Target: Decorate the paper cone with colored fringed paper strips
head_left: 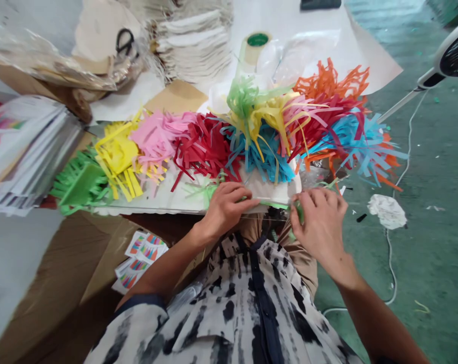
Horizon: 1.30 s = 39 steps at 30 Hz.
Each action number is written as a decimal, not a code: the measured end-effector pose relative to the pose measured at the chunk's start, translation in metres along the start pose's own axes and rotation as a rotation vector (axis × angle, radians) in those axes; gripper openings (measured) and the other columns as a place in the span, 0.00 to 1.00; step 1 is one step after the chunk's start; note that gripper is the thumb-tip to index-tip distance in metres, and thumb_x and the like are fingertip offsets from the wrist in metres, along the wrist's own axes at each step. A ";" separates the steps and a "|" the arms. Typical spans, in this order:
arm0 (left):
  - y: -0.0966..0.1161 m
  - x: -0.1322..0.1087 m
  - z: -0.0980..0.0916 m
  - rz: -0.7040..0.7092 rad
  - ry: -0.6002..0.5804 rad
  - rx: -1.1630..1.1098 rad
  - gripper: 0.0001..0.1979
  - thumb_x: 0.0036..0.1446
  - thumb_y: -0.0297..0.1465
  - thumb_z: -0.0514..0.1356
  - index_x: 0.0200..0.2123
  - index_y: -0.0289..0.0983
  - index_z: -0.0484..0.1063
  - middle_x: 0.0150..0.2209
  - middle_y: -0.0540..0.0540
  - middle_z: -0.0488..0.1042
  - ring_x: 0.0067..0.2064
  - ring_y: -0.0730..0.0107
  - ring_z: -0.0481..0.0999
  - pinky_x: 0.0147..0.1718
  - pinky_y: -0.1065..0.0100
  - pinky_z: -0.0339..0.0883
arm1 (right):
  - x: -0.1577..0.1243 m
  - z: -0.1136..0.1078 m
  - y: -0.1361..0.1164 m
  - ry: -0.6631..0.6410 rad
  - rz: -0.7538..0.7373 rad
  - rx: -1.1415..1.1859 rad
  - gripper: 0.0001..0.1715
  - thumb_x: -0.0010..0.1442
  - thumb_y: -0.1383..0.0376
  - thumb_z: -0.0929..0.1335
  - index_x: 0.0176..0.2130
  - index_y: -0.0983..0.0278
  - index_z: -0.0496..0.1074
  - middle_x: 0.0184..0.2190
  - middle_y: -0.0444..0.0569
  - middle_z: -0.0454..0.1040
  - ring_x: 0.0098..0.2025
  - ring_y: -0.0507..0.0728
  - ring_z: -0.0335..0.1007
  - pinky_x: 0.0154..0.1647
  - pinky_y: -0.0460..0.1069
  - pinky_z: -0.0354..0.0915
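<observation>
At the front edge of the table, my left hand (229, 208) is closed with its thumb against the fingers. Light green fringed tissue paper (204, 193) sticks out beside it to the left. My right hand (322, 222) curls around a bunched piece of green tissue paper (299, 212). A thin green strip runs along the edge between the two hands, so both seem to hold one tissue paper tassel; the fingers partly hide it. Just beyond lie red tassels (206, 144), blue tassels (265, 151) and yellow tassels (272, 114).
Pink (156, 134), yellow (117, 146) and green tassels (83, 179) lie to the left, orange ones (333, 83) to the right. Behind are a tape roll (257, 43), scissors (125, 41) and a white stack (194, 40). A fan (456, 53) stands right.
</observation>
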<state>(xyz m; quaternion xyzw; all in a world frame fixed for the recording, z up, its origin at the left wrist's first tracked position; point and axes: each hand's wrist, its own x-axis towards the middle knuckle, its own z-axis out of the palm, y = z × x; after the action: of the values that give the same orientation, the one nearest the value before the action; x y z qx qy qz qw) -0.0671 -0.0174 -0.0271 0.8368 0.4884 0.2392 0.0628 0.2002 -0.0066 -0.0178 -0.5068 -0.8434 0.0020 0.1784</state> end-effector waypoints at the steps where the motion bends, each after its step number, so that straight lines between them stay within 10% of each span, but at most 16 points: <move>1: 0.001 0.000 0.001 0.032 -0.014 0.024 0.15 0.71 0.26 0.56 0.48 0.48 0.82 0.44 0.47 0.84 0.49 0.62 0.78 0.49 0.57 0.68 | -0.001 0.000 -0.002 0.014 -0.054 0.009 0.11 0.69 0.66 0.67 0.51 0.60 0.75 0.49 0.54 0.78 0.58 0.69 0.65 0.61 0.66 0.53; 5: 0.010 -0.006 0.002 0.113 -0.038 0.116 0.14 0.69 0.26 0.57 0.51 0.43 0.80 0.47 0.44 0.84 0.50 0.59 0.79 0.48 0.56 0.71 | -0.007 0.004 -0.017 0.046 -0.290 0.041 0.18 0.69 0.72 0.67 0.55 0.58 0.75 0.49 0.48 0.82 0.57 0.63 0.69 0.66 0.64 0.51; 16: 0.025 -0.050 0.021 0.127 0.111 0.076 0.11 0.71 0.28 0.59 0.51 0.46 0.78 0.47 0.47 0.85 0.48 0.63 0.81 0.46 0.58 0.74 | -0.016 0.012 -0.035 0.116 -0.366 0.076 0.15 0.70 0.69 0.70 0.55 0.59 0.78 0.46 0.48 0.82 0.53 0.61 0.70 0.63 0.61 0.54; 24: 0.051 -0.040 -0.005 0.068 0.202 0.062 0.10 0.66 0.27 0.64 0.49 0.45 0.79 0.45 0.48 0.86 0.45 0.66 0.85 0.44 0.63 0.76 | -0.014 0.002 -0.028 0.238 -0.395 0.108 0.10 0.71 0.69 0.71 0.50 0.59 0.79 0.43 0.45 0.83 0.51 0.58 0.71 0.55 0.57 0.56; 29: 0.071 -0.023 -0.031 -0.320 0.221 -0.491 0.07 0.67 0.37 0.66 0.43 0.43 0.83 0.40 0.46 0.87 0.40 0.65 0.86 0.40 0.64 0.78 | -0.004 -0.021 -0.020 0.369 -0.346 0.082 0.16 0.68 0.70 0.73 0.53 0.54 0.78 0.43 0.41 0.84 0.49 0.57 0.74 0.53 0.57 0.57; 33: 0.076 -0.004 -0.042 -0.770 -0.019 -1.222 0.20 0.57 0.46 0.72 0.46 0.39 0.84 0.37 0.44 0.86 0.36 0.61 0.86 0.36 0.64 0.78 | 0.005 -0.032 -0.019 0.499 -0.364 0.084 0.17 0.66 0.70 0.74 0.51 0.53 0.78 0.39 0.39 0.84 0.45 0.56 0.75 0.50 0.57 0.60; 39: 0.078 0.006 -0.035 -0.946 -0.181 -1.613 0.22 0.41 0.44 0.80 0.29 0.35 0.81 0.25 0.46 0.81 0.26 0.69 0.79 0.30 0.69 0.73 | 0.010 -0.036 -0.026 0.543 -0.354 0.271 0.16 0.65 0.70 0.75 0.50 0.53 0.80 0.37 0.41 0.83 0.42 0.58 0.76 0.48 0.57 0.62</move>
<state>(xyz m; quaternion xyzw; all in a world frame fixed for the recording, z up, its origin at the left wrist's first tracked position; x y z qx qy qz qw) -0.0194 -0.0567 0.0325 0.2706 0.4579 0.3890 0.7522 0.1849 -0.0173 0.0240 -0.3066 -0.8321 -0.0519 0.4592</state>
